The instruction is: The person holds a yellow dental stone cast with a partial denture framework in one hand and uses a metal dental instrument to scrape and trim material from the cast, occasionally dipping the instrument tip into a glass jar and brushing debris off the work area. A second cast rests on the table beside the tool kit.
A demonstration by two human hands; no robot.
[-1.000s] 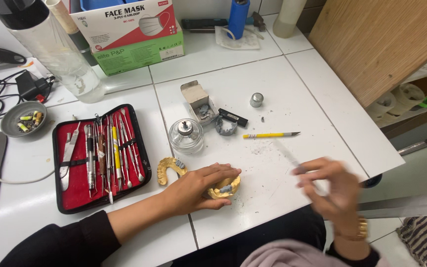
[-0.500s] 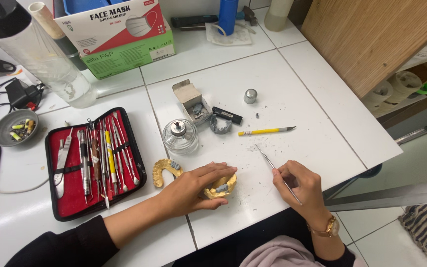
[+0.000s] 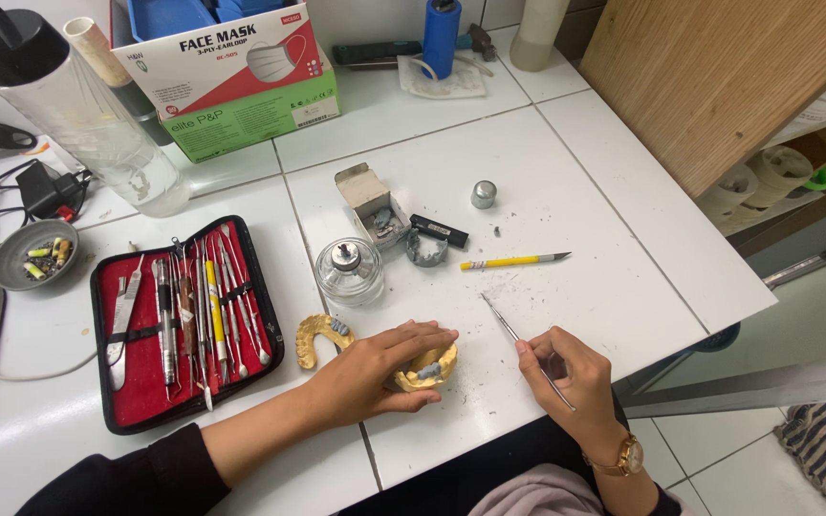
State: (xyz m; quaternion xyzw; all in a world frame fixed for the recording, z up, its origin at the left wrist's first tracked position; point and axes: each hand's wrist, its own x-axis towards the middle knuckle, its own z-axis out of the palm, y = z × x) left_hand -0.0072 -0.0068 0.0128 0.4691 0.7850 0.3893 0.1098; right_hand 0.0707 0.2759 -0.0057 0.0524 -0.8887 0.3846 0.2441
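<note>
A yellow dental cast (image 3: 429, 368), a red-lined black tool case (image 3: 184, 325), a yellow-handled knife (image 3: 513, 260), white tiles (image 3: 566, 191).

The widest bare stretch of the worktop (image 3: 614, 239) runs along its right edge, past the yellow knife (image 3: 513, 260). Toward the left edge, the open tool case (image 3: 184, 325) blocks the way, with a glass jar (image 3: 349, 271) and small box (image 3: 372, 198) crowding the middle. The back edge is lined by a mask box (image 3: 231, 76) and tall bottle (image 3: 78, 115).
</note>
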